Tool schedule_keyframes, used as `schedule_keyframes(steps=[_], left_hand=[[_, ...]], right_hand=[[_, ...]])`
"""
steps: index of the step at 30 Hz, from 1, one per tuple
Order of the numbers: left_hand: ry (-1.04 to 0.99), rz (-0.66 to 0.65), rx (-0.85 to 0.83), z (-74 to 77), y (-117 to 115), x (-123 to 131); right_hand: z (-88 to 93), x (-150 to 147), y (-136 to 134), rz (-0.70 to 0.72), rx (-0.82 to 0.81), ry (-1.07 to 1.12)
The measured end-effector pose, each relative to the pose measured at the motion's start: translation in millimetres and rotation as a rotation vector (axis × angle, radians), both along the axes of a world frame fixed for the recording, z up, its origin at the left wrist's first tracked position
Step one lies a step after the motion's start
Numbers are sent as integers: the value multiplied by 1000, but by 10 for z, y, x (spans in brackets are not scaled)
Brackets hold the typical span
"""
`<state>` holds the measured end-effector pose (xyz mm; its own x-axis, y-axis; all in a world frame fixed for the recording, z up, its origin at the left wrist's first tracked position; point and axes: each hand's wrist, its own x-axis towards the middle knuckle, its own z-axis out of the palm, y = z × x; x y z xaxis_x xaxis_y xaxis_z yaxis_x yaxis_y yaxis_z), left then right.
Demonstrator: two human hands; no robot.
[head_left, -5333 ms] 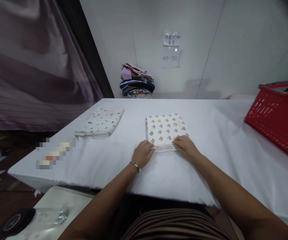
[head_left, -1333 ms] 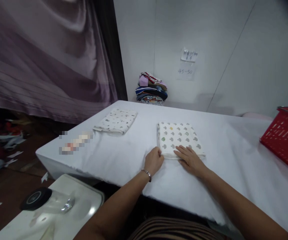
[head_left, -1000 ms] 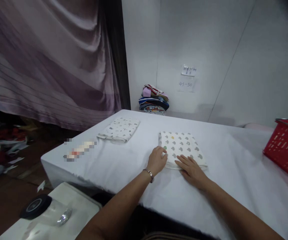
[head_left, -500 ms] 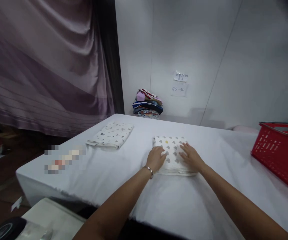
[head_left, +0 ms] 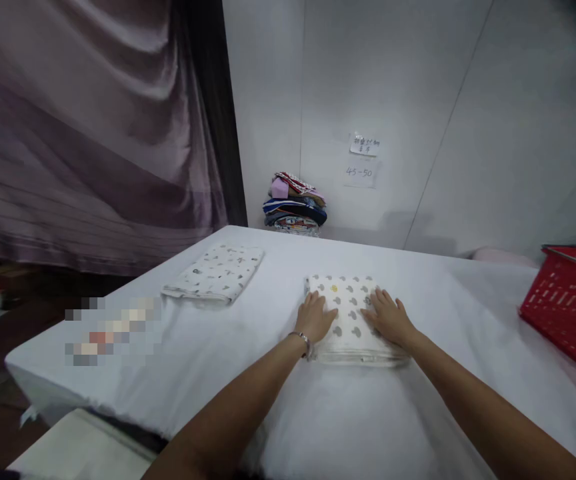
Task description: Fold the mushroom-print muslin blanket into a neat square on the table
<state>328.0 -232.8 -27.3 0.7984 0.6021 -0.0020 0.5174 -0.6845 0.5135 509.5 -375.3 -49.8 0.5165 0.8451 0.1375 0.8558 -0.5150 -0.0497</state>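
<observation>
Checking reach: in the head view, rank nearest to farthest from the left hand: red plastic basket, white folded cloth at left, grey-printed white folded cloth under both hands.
1. Grey-printed cloth, under the left hand
2. White cloth, at left
3. Red basket, right

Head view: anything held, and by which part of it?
Nothing looks gripped: left hand and right hand rest open on top of the folded cloth, near its left and right sides.

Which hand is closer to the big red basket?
Right. The right hand is on the right side of the folded cloth, toward the red basket; the left hand is on the cloth's left side, farther away.
</observation>
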Motion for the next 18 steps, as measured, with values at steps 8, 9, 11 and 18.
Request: schedule_keyframes(steps=[8,9,11,18], left_hand=[[79,104,99,-121,463,516],[70,112,102,-178,484,525],[32,113,113,-268,501,520],[-52,108,48,-269,565,512]], right_hand=[[75,229,537,-6,-57,99],[18,260,545,0,-62,105],[-86,302,536,22,-47,98],[-92,315,554,39,10,141]])
